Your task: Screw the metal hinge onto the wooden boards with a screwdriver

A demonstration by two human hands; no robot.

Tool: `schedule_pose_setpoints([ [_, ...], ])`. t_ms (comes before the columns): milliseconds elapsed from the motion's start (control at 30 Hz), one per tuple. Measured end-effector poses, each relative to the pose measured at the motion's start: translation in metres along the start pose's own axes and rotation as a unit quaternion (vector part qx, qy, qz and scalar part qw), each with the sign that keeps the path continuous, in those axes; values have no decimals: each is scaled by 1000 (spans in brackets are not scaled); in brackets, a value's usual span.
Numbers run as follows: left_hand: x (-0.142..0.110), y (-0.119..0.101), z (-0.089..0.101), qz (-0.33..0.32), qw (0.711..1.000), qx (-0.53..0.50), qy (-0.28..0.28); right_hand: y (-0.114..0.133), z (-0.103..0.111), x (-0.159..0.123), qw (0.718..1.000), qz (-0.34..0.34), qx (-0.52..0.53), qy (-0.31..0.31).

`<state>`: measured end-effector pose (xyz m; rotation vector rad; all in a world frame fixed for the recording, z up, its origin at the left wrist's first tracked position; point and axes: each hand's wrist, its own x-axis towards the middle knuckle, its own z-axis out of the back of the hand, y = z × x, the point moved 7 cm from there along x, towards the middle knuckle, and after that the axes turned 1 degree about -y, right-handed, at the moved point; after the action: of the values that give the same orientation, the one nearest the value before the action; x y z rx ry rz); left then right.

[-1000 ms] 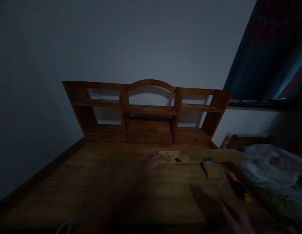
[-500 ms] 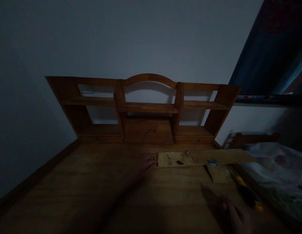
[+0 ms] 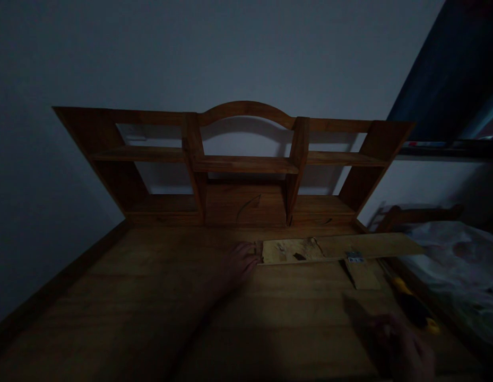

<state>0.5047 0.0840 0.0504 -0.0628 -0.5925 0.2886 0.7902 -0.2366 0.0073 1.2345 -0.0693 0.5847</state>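
Observation:
In the dim head view, my left hand (image 3: 239, 261) holds the left end of a long, narrow wooden board (image 3: 334, 247) with its fingers. The board's left part has rough, pale torn patches and a dark hole. Beneath the board's right part sits a small flat wooden piece (image 3: 366, 276), and a small silvery metal item (image 3: 354, 257) lies where the two meet. My right hand (image 3: 405, 342) is low at the right, above the tabletop, its fingers curled together; whatever they hold is too dark to make out. A yellow-and-black handled tool, probably a screwdriver (image 3: 415, 307), lies beyond it.
Along the back of the wooden desk (image 3: 150, 281) stands a wooden shelf unit (image 3: 246, 165) against the wall. To the right are white plastic bags (image 3: 455, 249), a wooden chair back (image 3: 425, 213) and a dark curtain (image 3: 441, 74).
The view has tilted and come slightly closer, so the shelf looks larger and higher. My left hand stays at the board's end. My right hand has shifted slightly rightward in the picture, its fingers curled.

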Motion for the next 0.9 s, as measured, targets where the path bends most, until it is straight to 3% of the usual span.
schedule_pose_setpoints([
  [200,-2,-6,4,-13,1000,-6,12,16,0,2,999,24,-19,-23],
  [400,-2,-7,1,-19,1000,-17,8,19,1,-2,999,1,-7,-50],
  [700,-2,-7,-7,-18,1000,-16,5,15,0,2,998,45,-34,6],
  [900,0,-10,-3,-21,1000,-14,3,15,2,0,999,27,-17,-18],
])
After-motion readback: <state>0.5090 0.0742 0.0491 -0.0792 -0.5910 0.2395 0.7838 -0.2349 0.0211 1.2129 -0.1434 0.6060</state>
